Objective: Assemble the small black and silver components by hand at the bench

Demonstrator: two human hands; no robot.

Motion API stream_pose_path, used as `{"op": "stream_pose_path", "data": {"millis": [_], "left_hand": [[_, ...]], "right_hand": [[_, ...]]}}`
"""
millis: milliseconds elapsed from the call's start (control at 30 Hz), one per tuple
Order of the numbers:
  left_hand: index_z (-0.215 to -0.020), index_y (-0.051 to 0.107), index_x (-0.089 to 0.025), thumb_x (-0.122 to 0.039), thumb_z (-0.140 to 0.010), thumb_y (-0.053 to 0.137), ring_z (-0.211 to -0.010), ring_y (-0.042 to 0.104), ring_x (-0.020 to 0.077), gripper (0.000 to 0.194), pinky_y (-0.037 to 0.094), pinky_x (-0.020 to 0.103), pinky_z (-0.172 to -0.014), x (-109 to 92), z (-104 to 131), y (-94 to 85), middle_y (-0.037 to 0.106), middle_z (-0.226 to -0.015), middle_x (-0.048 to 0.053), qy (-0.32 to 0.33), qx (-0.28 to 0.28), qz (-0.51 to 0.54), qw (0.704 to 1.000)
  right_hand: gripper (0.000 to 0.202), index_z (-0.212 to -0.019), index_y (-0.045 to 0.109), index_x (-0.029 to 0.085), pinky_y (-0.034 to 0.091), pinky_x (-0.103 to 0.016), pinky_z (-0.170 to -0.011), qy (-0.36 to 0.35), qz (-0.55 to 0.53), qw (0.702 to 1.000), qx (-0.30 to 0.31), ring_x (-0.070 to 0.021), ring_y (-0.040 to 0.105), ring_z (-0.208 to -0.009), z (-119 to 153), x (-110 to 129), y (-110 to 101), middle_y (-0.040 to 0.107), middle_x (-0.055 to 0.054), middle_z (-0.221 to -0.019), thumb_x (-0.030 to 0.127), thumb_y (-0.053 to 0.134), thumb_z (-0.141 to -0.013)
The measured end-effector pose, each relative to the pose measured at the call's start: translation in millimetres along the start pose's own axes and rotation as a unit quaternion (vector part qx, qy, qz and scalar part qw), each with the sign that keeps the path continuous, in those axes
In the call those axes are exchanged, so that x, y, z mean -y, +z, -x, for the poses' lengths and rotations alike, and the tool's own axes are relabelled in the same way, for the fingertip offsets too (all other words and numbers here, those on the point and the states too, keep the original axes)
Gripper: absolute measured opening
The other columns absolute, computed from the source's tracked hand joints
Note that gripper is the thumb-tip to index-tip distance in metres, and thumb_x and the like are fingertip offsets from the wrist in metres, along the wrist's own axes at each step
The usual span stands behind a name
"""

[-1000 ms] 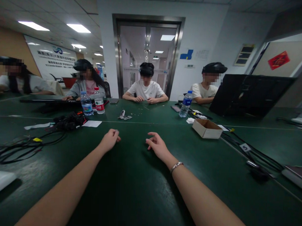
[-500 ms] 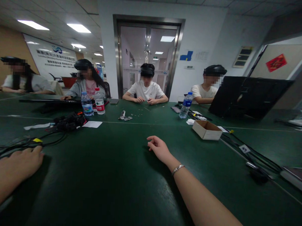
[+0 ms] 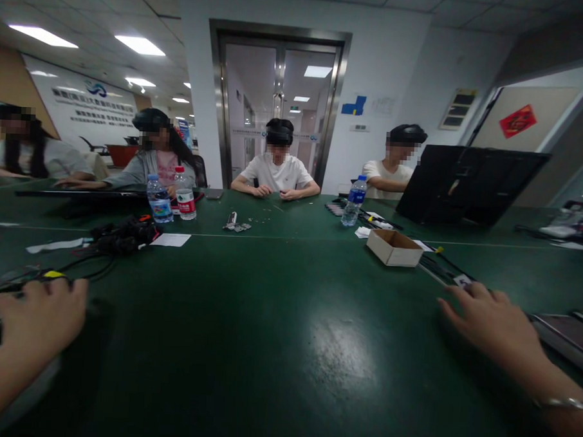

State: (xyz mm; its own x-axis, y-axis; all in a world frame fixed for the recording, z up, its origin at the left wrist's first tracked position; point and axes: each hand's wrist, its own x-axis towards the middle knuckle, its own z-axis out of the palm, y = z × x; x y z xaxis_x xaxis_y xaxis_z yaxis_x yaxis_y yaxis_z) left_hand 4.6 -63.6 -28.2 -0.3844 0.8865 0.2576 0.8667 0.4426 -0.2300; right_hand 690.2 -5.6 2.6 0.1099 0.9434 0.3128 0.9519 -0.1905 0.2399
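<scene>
My left hand [image 3: 43,317] is at the left, palm down beside the black cables [image 3: 96,271], fingers bent and slightly apart. Nothing shows in its grasp, though its underside is hidden. My right hand [image 3: 497,324] reaches over the cables at the right, with its fingers apart and partly covering a white numbered tag [image 3: 462,281]. A bracelet [image 3: 561,403] circles my right wrist. Both hands are above the dark green table [image 3: 229,325]. Ahead of my right hand stands an open cardboard box [image 3: 396,252].
Two water bottles [image 3: 161,203] stand at left and another bottle [image 3: 355,202] stands beyond the box. A black monitor [image 3: 471,188] is at far right. Black gear [image 3: 121,233] lies near a paper [image 3: 171,240]. Several people wearing headsets sit opposite, including one person [image 3: 277,173] in the middle.
My right hand has moved from the table's middle to the cables at the right. My left hand stays by the left cables, its fingers more raised and apart. The view has shifted slightly.
</scene>
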Motion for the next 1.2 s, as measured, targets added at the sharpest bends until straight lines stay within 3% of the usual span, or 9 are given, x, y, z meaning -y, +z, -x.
{"op": "stream_pose_path", "data": {"millis": [100,267,433,567,767,900,1000,1100,1200], "left_hand": [[-0.114,0.060,-0.019,-0.016,-0.087,0.024,-0.101,0.050,0.0361,0.046,0.031,0.053,-0.083,-49,3,-19.5,0.062,-0.107,0.016,0.093,-0.049,-0.050,0.993],[-0.124,0.054,-0.024,-0.011,-0.085,0.030,-0.111,0.048,0.0328,0.048,0.033,0.050,-0.093,-145,3,-39.4,0.056,-0.121,0.014,0.253,-0.033,0.107,0.961],[-0.117,0.058,-0.021,-0.011,-0.085,0.033,-0.102,0.052,0.0275,0.042,0.042,0.042,-0.086,-233,20,-60.0,0.058,-0.115,0.013,0.299,-0.003,0.246,0.922],[-0.113,0.060,-0.020,-0.020,-0.088,0.037,-0.101,0.051,0.0268,0.033,0.043,0.041,-0.085,-279,37,-71.1,0.056,-0.111,0.012,0.330,-0.008,0.326,0.886],[-0.120,0.053,-0.022,-0.028,-0.087,0.044,-0.111,0.049,0.0268,0.035,0.040,0.042,-0.094,-290,38,-72.2,0.055,-0.118,0.010,0.334,0.035,0.416,0.845],[-0.132,0.042,-0.025,-0.026,-0.083,0.049,-0.117,0.047,0.0265,0.049,0.038,0.043,-0.100,-282,32,-65.7,0.052,-0.128,0.009,0.356,0.033,0.456,0.815],[-0.136,0.037,-0.024,-0.014,-0.078,0.048,-0.124,0.043,0.0234,0.060,0.032,0.041,-0.108,-275,21,-55.6,0.048,-0.135,0.007,0.390,0.013,0.493,0.778],[-0.134,0.040,-0.022,-0.007,-0.074,0.046,-0.124,0.044,0.0214,0.062,0.033,0.040,-0.109,-268,8,-45.5,0.047,-0.136,0.008,0.370,0.023,0.531,0.762],[-0.127,0.047,-0.022,-0.010,-0.075,0.049,-0.114,0.053,0.0216,0.053,0.041,0.039,-0.101,-264,0,-42.1,0.056,-0.124,0.008,0.350,0.066,0.545,0.759]], "right_hand": [[0.041,-0.104,0.066,0.015,0.043,-0.040,-0.070,0.048,0.015,0.998,0.045,-0.0303,0.058,-0.086,10,-19,11,0.060,-0.023,-0.104,0.046,0.045,-0.087],[0.042,-0.104,0.065,0.016,0.040,-0.040,-0.062,0.099,-0.051,0.991,0.070,-0.0317,0.060,-0.088,9,-13,16,0.057,-0.025,-0.104,0.045,0.040,-0.088],[0.037,-0.095,0.067,0.017,0.041,-0.040,-0.058,0.129,-0.101,0.983,0.085,-0.0300,0.064,-0.077,3,-15,21,0.057,-0.025,-0.100,0.038,0.037,-0.088],[0.034,-0.099,0.065,0.014,0.044,-0.037,-0.062,0.106,-0.125,0.982,0.092,-0.0257,0.064,-0.074,3,-5,23,0.057,-0.023,-0.105,0.029,0.036,-0.088],[0.032,-0.112,0.058,0.020,0.047,-0.032,-0.073,-0.113,-0.231,0.964,0.062,-0.0208,0.062,-0.087,8,99,3,0.058,-0.010,-0.112,0.025,0.038,-0.087],[0.043,-0.126,0.049,0.023,0.044,-0.031,-0.087,-0.289,-0.336,0.896,0.025,-0.0197,0.058,-0.100,6,201,-16,0.057,-0.008,-0.120,0.015,0.043,-0.084],[0.047,-0.125,0.049,0.018,0.042,-0.034,-0.091,-0.342,-0.377,0.860,0.009,-0.0220,0.055,-0.105,-1,262,-24,0.057,-0.011,-0.121,0.010,0.046,-0.079],[0.042,-0.118,0.052,0.015,0.042,-0.035,-0.089,-0.354,-0.399,0.846,0.006,-0.0222,0.054,-0.100,-8,292,-27,0.059,-0.012,-0.115,0.009,0.048,-0.077],[0.039,-0.117,0.053,0.017,0.041,-0.035,-0.088,-0.357,-0.420,0.834,-0.014,-0.0216,0.052,-0.098,-11,289,-26,0.059,-0.010,-0.110,0.014,0.053,-0.078]]}}
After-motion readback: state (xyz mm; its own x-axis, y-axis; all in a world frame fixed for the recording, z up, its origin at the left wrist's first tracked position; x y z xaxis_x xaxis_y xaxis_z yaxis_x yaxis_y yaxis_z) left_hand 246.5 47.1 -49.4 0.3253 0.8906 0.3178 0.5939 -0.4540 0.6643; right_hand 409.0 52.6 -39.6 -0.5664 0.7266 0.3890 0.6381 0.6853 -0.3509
